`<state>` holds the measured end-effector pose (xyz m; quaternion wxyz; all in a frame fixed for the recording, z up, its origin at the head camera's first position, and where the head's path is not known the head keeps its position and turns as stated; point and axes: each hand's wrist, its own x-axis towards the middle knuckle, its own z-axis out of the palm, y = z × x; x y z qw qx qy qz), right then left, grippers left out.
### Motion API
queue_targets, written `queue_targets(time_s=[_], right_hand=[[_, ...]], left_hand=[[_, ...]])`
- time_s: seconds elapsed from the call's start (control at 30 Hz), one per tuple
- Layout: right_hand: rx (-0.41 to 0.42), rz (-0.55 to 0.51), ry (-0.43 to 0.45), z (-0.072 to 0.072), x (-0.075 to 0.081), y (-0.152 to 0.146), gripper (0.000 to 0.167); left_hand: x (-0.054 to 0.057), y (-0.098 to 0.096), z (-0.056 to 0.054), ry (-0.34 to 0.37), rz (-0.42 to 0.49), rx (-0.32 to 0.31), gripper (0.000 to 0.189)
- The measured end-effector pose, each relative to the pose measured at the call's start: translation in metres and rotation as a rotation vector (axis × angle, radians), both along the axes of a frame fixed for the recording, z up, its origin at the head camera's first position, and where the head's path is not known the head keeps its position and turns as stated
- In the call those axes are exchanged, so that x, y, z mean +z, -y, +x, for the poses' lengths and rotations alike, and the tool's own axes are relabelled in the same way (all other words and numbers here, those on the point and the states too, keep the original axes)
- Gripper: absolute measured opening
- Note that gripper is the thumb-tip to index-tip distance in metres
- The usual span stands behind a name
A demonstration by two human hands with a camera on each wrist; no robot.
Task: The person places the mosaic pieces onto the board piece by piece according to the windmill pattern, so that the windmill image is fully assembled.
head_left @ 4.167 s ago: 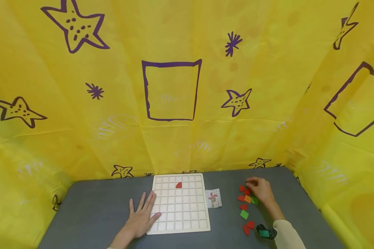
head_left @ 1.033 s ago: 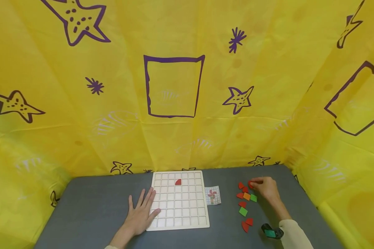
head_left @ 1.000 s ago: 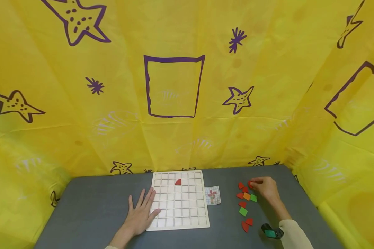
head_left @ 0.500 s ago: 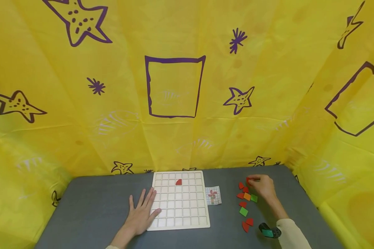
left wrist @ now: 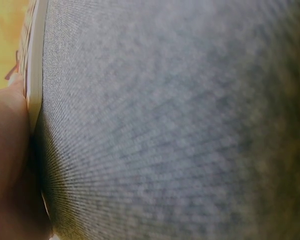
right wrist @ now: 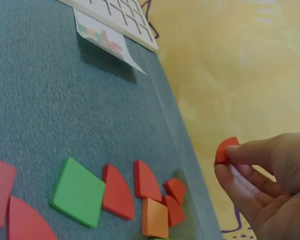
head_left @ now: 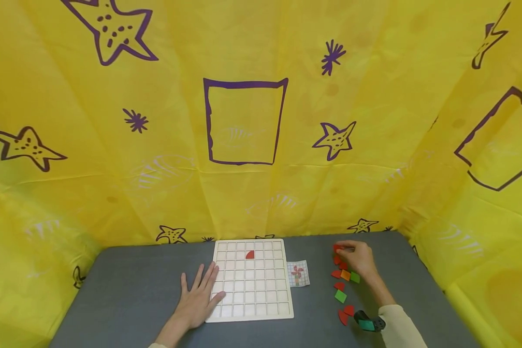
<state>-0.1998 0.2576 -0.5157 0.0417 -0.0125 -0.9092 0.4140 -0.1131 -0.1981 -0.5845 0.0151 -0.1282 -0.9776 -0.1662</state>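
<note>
My right hand pinches a red quarter-circle tile between thumb and fingers, raised over the far end of the loose tiles. My left hand lies spread, its fingers and thumb on the left edge of the white grid board. One red quarter-circle tile sits in a cell near the board's top. Below the right hand lie several red tiles, an orange square tile and a green square tile. In the left wrist view only part of the left hand and the board's side appear.
A small paper card with a printed red, green and orange pattern lies against the board's right edge. The grey table meets a yellow curtain at the back. A dark strap with a green patch is at the right wrist.
The right hand has taken hold of a red quarter-circle tile and moved left with it over the last second. The left hand keeps its place on the board.
</note>
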Motion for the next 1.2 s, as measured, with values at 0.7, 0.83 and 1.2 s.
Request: queue_targets(time_s=[0.7,0.83,1.2], right_hand=[[-0.005,-0.082,-0.036,-0.004,-0.001,0.032,0.025],[-0.004,-0.098,-0.046,-0.005,-0.001,0.038,0.025],[0.014,-0.162,-0.044,-0.004,-0.002,0.055,0.02]], left_hand=[[-0.003,0.0,-0.001,-0.024,-0.003,0.001,0.072],[-0.002,-0.001,0.0,-0.03,0.006,-0.006,0.071],[-0.001,0.0,0.001,-0.075,0.027,-0.025,0.071]])
